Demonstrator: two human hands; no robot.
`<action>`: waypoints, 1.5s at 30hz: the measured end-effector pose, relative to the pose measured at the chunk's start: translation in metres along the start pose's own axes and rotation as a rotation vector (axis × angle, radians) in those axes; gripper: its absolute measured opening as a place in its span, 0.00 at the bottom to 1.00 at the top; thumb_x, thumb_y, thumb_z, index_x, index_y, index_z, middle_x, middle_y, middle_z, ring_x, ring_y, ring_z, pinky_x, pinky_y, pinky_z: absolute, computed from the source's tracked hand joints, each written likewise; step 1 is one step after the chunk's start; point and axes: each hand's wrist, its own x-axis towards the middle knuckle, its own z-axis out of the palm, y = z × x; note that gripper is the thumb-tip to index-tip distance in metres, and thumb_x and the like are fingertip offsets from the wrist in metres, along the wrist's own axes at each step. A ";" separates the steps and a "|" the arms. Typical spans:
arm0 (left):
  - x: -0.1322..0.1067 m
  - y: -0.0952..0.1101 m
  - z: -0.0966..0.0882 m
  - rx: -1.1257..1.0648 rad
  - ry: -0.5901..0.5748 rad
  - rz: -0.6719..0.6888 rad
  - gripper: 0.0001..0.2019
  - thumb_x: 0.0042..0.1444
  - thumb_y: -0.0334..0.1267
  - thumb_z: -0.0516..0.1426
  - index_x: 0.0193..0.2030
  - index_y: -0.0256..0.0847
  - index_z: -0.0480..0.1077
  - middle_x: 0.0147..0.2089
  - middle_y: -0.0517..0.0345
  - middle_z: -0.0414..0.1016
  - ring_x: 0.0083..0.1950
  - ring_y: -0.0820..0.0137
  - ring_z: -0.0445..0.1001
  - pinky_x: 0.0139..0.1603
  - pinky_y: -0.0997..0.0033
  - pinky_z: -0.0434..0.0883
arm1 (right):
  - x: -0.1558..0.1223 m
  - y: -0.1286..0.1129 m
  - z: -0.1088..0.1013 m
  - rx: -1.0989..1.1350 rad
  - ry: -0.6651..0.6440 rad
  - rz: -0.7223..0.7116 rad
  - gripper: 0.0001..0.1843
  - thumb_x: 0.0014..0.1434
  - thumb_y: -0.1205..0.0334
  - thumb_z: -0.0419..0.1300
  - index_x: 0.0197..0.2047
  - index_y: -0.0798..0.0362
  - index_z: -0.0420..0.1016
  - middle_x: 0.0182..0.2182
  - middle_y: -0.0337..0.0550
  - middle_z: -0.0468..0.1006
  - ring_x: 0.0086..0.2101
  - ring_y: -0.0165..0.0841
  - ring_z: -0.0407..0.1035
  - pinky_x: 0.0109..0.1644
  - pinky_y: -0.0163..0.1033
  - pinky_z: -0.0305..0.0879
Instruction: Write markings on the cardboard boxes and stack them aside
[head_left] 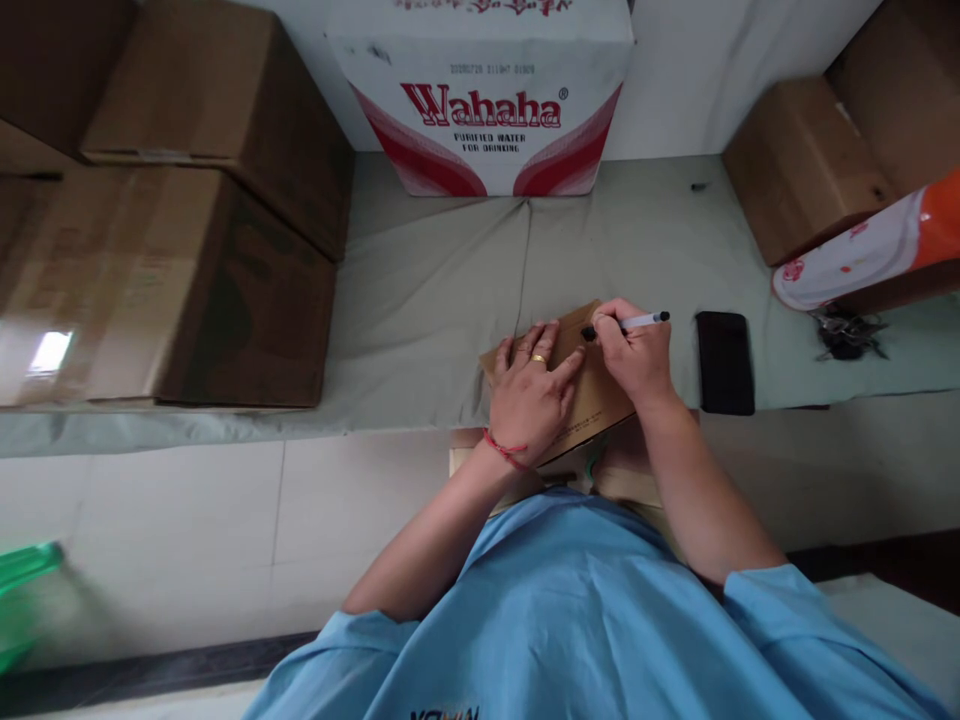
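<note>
A piece of brown cardboard lies at the front edge of the cloth-covered table, slightly turned, with small print along its near edge. My left hand rests flat on its left part, fingers spread, with a ring and a red string bracelet. In my right hand is a pen with a white barrel and black end, held in a writing grip. Its dark tip end is at the cardboard, right by my left fingertips. Whether the tip touches the surface I cannot tell.
Right of my hand lies a black phone, with keys farther right beside an orange-and-white package. A white Wahaha carton stands at the back. Brown boxes fill the left; another box sits at the right.
</note>
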 end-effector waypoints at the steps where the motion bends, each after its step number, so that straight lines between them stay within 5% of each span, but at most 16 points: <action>1: 0.000 0.000 0.000 0.003 0.000 0.002 0.20 0.74 0.39 0.55 0.68 0.52 0.77 0.80 0.44 0.64 0.81 0.49 0.61 0.78 0.32 0.57 | 0.000 -0.001 0.000 -0.006 0.002 0.000 0.13 0.65 0.59 0.55 0.30 0.49 0.75 0.21 0.35 0.73 0.24 0.29 0.64 0.33 0.38 0.58; 45: 0.001 0.001 -0.003 0.007 -0.013 -0.003 0.19 0.74 0.39 0.56 0.67 0.52 0.78 0.80 0.43 0.64 0.81 0.49 0.62 0.78 0.32 0.58 | 0.003 0.004 0.001 -0.096 0.083 0.056 0.13 0.65 0.58 0.55 0.31 0.49 0.77 0.21 0.36 0.75 0.25 0.30 0.67 0.34 0.37 0.58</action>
